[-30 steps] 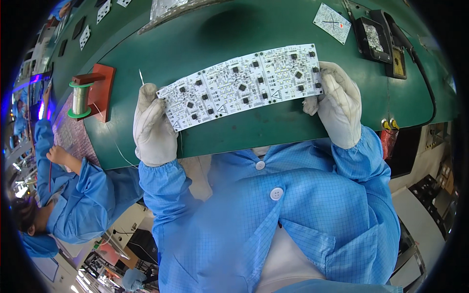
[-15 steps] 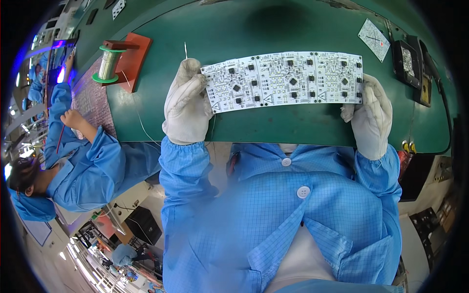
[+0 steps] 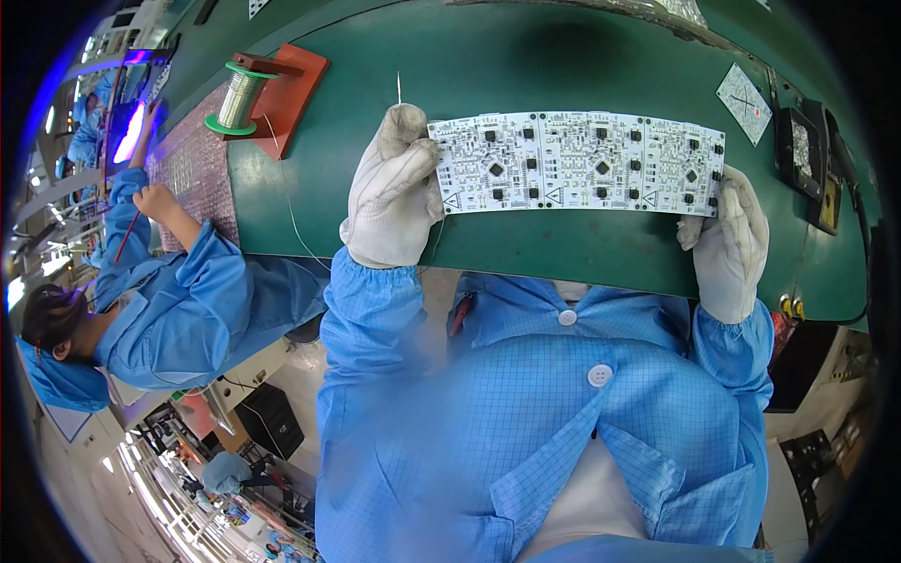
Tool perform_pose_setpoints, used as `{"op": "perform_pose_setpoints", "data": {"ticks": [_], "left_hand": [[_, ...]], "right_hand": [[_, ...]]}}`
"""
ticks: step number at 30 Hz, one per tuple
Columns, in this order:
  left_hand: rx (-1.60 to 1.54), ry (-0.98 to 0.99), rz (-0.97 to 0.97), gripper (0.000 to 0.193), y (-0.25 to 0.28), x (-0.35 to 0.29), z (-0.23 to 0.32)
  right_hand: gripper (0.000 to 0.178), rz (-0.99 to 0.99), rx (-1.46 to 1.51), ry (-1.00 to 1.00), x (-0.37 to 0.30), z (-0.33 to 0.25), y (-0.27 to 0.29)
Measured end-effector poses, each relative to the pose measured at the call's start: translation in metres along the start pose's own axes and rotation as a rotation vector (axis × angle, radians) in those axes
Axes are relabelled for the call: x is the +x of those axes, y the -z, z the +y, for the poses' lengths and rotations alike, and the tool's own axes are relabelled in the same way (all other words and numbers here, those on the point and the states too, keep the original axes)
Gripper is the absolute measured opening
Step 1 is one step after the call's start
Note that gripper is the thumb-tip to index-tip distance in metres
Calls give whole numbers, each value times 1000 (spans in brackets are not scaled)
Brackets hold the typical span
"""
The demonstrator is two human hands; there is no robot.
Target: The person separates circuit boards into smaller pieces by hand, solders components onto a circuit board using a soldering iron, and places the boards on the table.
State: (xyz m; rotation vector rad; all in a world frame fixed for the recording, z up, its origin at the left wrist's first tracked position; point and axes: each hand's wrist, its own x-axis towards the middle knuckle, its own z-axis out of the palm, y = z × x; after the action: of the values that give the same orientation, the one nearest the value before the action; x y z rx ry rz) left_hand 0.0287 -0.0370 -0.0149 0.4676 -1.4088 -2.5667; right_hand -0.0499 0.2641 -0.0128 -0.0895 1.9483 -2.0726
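While both gloved hands hold white circuit panel [image 3: 582, 164] by its short ends, panel hangs level over green worktop [image 3: 563, 56], upper centre of frame. Left hand [image 3: 392, 188] fingers pinch left end plus thin wire; right hand [image 3: 730, 235] fingers clamp right end. Judged light, stiff, fragile: grip bare edges only. Solder spool [image 3: 240, 97] upper left.
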Motion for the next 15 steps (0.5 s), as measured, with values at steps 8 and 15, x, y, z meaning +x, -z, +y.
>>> {"op": "perform_pose_setpoints", "data": {"ticks": [8,15], "left_hand": [[-15,-33,-9,21,-2,-3,0],[-52,-25,-79,30,3,-2,-5]], "right_hand": [[41,-8,50,6,-1,3,4],[38,73,-206,154,0,6,1]]}}
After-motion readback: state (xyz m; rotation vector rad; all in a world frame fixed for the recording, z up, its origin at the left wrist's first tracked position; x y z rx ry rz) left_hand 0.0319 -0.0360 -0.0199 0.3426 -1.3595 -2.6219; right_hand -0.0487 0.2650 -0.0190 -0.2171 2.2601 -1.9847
